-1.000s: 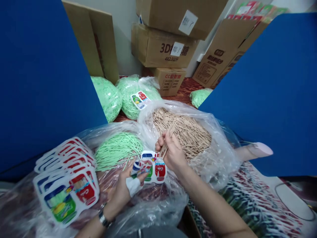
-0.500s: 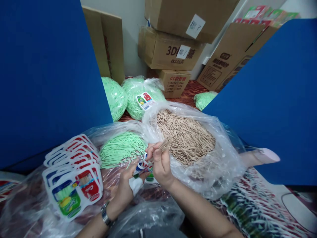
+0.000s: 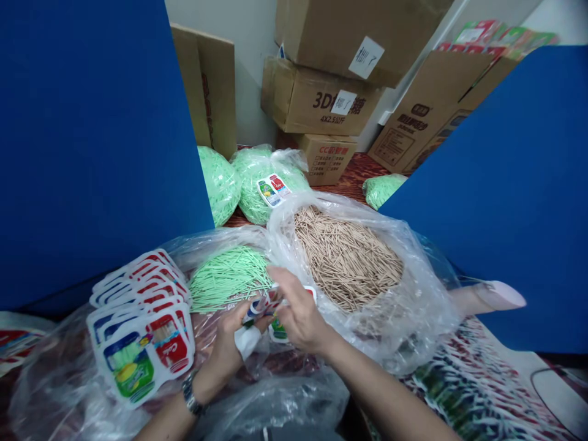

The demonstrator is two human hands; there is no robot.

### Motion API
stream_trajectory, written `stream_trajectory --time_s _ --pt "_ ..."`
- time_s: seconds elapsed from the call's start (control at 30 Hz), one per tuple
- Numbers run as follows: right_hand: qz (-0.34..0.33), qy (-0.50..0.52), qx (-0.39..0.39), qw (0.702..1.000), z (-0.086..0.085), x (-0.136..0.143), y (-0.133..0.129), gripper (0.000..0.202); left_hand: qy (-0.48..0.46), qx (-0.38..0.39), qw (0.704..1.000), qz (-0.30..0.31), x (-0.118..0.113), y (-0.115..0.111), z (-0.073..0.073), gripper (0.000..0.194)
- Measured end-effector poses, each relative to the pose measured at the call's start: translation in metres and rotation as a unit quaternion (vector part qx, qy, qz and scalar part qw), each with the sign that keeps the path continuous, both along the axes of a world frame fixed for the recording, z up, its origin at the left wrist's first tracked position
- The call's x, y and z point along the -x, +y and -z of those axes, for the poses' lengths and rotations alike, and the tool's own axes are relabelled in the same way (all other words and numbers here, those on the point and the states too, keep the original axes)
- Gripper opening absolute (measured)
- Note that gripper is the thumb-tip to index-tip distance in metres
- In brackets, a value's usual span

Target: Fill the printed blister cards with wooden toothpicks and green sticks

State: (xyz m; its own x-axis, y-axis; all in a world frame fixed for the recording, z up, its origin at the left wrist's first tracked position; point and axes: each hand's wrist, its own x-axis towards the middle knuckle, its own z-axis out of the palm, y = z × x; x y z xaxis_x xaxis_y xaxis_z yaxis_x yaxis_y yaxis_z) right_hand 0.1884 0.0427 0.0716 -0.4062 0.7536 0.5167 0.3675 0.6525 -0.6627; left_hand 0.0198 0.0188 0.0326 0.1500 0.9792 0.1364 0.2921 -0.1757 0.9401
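Note:
My left hand [image 3: 229, 337], with a watch on its wrist, is closed on a small printed packet [image 3: 253, 311] in blue, red and white. White material [image 3: 247, 340] covers part of that hand near the thumb. My right hand [image 3: 303, 315] is at the packet's upper end, its fingers apart and slightly blurred; whether they touch the packet is hard to tell. A printed card [image 3: 278, 331] shows partly beneath the right hand. Just behind are a heap of green sticks [image 3: 229, 277] and an open clear bag of brown sticks [image 3: 349, 257].
Overlapping printed cards [image 3: 128, 364] lie at the left on clear plastic. Filled bags of green sticks [image 3: 271, 162] stand behind, near stacked cardboard boxes [image 3: 321, 95]. Blue panels [image 3: 92, 135] flank both sides. A pinkish rod-like object [image 3: 489, 298] sticks out at the right.
My right hand has come down slightly towards the packet and its fingers have spread. The brown sticks it pinched no longer show in its fingers. The view has shifted slightly.

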Motion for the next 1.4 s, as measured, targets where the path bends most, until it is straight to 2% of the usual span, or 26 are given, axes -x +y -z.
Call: stream_trajectory --time_s 0.07,0.17,0.27,0.37,0.47,0.53,0.6,0.7,0.77,0.87,0.9,0.97,1.0,1.03,1.07,1.13,1.2,1.4 --pt "-0.045 -0.067 -0.032 0.996 -0.001 0.0 0.003 0.048 -0.014 0.015 1.0 -0.012 0.002 0.0 0.003 0.01" --pt "-0.028 -0.067 -0.002 0.997 0.0 0.001 0.005 0.044 -0.038 0.055 0.998 -0.019 0.006 -0.001 0.001 0.017" --pt "-0.04 -0.064 0.029 0.997 0.004 0.0 0.006 0.03 -0.076 0.091 0.993 -0.028 0.013 -0.005 0.001 0.025" --pt "-0.061 -0.083 0.06 0.993 0.008 -0.001 0.007 0.019 -0.119 0.121 0.984 -0.05 0.024 -0.014 0.01 0.018" --pt "-0.115 -0.131 0.105 0.979 0.01 0.004 0.006 0.015 -0.074 0.132 0.987 -0.05 0.035 -0.025 0.019 0.023" --pt "-0.141 -0.154 0.087 0.974 0.013 0.012 0.004 0.023 -0.018 0.119 0.992 -0.03 0.039 -0.03 0.021 0.023" --pt "-0.139 -0.17 0.032 0.975 0.016 0.024 0.002 0.032 0.022 0.099 0.995 -0.001 0.042 -0.033 0.019 0.017" --pt "-0.139 -0.207 -0.02 0.968 0.014 0.036 0.0 0.035 0.043 0.062 0.995 0.058 0.046 -0.034 0.013 0.016" --pt "-0.193 -0.215 0.012 0.957 0.008 0.038 0.004 0.029 0.046 0.053 0.995 0.066 0.05 -0.035 0.011 0.017" --pt "-0.311 -0.167 0.129 0.927 0.004 0.038 0.026 0.028 0.046 0.071 0.996 -0.003 0.056 -0.039 0.011 0.024" --pt "-0.313 -0.151 0.161 0.924 0.006 0.04 0.036 0.031 0.04 0.076 0.996 -0.02 0.057 -0.041 0.012 0.028" --pt "-0.238 -0.184 0.167 0.939 0.018 0.051 0.057 0.038 0.023 0.084 0.996 -0.023 0.059 -0.046 0.013 0.034" --pt "-0.181 -0.244 0.137 0.943 0.028 0.06 0.066 0.037 0.016 0.088 0.996 -0.013 0.059 -0.048 0.012 0.034" --pt "-0.134 -0.329 0.087 0.931 0.038 0.07 0.074 0.033 0.01 0.092 0.996 -0.001 0.059 -0.05 0.011 0.034" --pt "-0.107 -0.414 0.038 0.903 0.048 0.081 0.08 0.029 0.009 0.094 0.995 0.007 0.059 -0.051 0.01 0.033" --pt "-0.091 -0.48 -0.002 0.873 0.067 0.102 0.087 0.023 0.01 0.099 0.995 0.013 0.06 -0.053 0.008 0.032" --pt "-0.091 -0.498 -0.016 0.863 0.079 0.119 0.088 0.02 0.011 0.102 0.995 0.01 0.06 -0.053 0.007 0.032" --pt "-0.105 -0.528 -0.042 0.841 0.088 0.136 0.078 0.022 0.008 0.108 0.994 -0.009 0.062 -0.052 0.011 0.033"
